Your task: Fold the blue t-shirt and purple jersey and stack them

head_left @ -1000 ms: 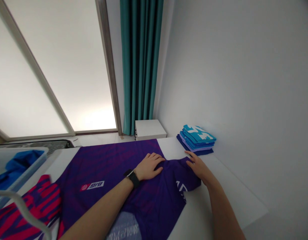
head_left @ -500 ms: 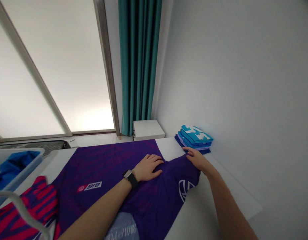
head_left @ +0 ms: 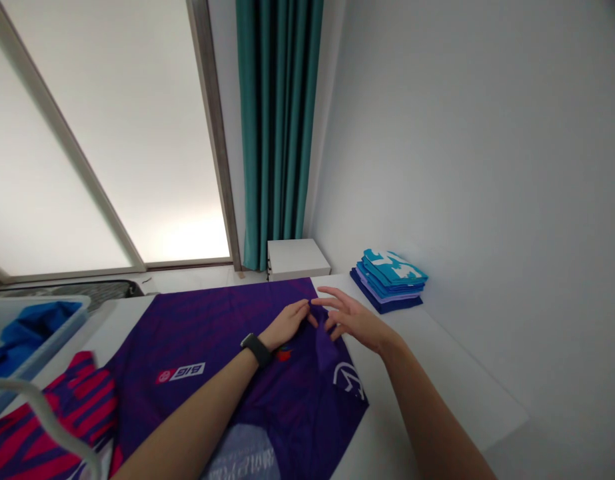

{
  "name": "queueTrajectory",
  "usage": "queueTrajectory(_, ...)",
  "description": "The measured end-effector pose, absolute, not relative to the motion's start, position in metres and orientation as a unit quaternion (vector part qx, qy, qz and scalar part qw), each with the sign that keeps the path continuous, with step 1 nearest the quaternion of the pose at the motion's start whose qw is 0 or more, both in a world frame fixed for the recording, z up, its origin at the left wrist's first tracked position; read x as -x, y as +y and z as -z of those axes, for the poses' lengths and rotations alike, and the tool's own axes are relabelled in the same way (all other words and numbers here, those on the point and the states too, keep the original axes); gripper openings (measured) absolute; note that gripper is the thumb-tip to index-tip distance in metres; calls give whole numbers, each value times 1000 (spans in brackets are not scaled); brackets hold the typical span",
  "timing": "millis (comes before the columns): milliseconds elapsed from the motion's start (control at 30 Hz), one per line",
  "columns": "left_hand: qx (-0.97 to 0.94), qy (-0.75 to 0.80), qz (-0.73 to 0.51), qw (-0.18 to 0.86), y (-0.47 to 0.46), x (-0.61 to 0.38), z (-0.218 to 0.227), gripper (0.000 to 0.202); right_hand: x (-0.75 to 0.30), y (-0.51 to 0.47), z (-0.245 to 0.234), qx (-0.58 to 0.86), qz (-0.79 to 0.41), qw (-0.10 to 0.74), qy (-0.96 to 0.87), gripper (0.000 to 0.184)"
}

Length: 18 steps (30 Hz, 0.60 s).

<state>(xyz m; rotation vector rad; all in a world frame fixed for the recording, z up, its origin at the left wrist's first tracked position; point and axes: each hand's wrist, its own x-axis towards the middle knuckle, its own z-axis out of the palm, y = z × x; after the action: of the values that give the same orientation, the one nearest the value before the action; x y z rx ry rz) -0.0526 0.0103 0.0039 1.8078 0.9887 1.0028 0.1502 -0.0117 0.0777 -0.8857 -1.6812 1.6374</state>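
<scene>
A purple sports jersey (head_left: 187, 327) with a white-and-red "BIG" patch lies spread over the white table. My left hand (head_left: 286, 325), with a dark watch band on its wrist, rests on it, fingers bent and pinching cloth near the shoulder seam. Close by on the right, my right hand (head_left: 360, 323) grips the sleeve edge between thumb and lower fingers, while its upper fingers stretch out. The sleeve is turned inward, and its white round logo shows partly folded. A small orange-red mark peeks out below my left wrist.
Folded clothes (head_left: 392, 280) are stacked against the wall at the back right. On the left stand a plastic bin (head_left: 70, 327) with blue cloth and a pink-and-purple striped garment (head_left: 72, 407). A pale curved tube (head_left: 42, 413) crosses the lower left. Behind is a white cabinet (head_left: 298, 257).
My right hand has moved left with the sleeve, folding it in over the jersey. My left hand has shifted slightly, and its fingers, flat before, are now bent on the cloth.
</scene>
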Motion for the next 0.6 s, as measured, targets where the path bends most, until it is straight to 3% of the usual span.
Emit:
queueTrajectory(100,-682,414,-412,441,13,56,-5,50,-151,-11,-67,332,-644,329,-605,48)
queueTrajectory(233,-733,453,-339,378,12,57,-9,39,-162,-7,-44,427,-484,392,-655,31)
queueTrajectory(400,-760,463,-338,306,10,56,-19,34,-173,-40,-20,470,-258,367,-760,22)
queueTrajectory(600,-733,524,-291,322,8,57,-29,44,-176,-85,0,455,-156,314,-819,27)
